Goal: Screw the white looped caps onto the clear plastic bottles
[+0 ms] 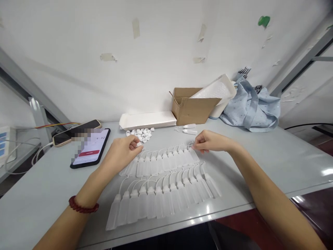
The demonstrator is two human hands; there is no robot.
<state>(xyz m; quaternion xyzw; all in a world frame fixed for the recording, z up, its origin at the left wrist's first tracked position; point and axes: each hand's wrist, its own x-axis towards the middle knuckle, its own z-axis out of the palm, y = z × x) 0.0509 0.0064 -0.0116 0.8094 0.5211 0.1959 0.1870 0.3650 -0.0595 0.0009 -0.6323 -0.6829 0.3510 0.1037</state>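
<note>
Two rows of flat, translucent white squeeze bottles (151,205) with thin curved spout tubes lie on the grey table (234,173). My left hand (122,152) is closed in a pinch on a small white cap (139,143) at the left of the far row. At the right end of that row, my right hand (212,140) pinches at the neck and tube of the last bottle (193,155); the fingers partly hide the grip. A pile of loose white caps (145,134) lies just beyond my left hand.
Behind the rows are a stack of white padded envelopes (148,120) and an open cardboard box (195,111). A few more bottles (189,130) lie before the box. A phone (91,149) and a power bank or second phone (65,135) are left; a blue cloth bag (249,107) is right.
</note>
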